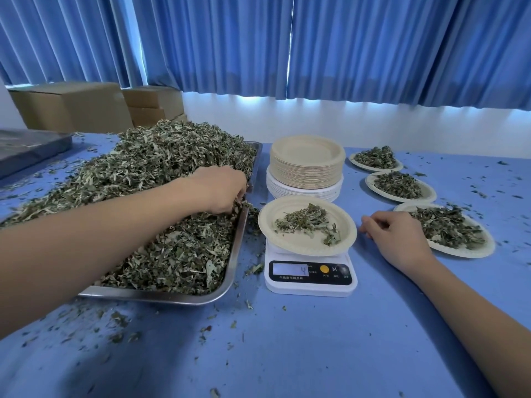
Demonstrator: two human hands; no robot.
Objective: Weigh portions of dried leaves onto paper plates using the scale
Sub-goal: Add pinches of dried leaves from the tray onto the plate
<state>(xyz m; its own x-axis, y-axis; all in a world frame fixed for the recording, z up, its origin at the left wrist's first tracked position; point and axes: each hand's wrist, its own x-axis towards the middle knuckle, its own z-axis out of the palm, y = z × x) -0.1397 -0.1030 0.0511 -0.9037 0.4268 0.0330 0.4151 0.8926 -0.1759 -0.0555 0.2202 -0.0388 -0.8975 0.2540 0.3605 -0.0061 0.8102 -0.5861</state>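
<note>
A big heap of dried leaves (149, 179) fills a steel tray (235, 254) on the left. My left hand (221, 188) reaches into the heap near the tray's right rim, its fingers curled down around a bunch of leaves. A white digital scale (310, 278) stands in the middle and its display shows 4. On the scale sits a paper plate (298, 245) with a small scatter of leaves. My right hand (393, 234) rests on the blue table just right of that plate, fingers loosely curled and holding nothing.
A stack of unused paper plates (307, 165) stands behind the scale. Three filled plates (399, 185) lie in a row at the right. Cardboard boxes (71, 107) stand at the back left. Leaf crumbs litter the blue tablecloth (316, 340).
</note>
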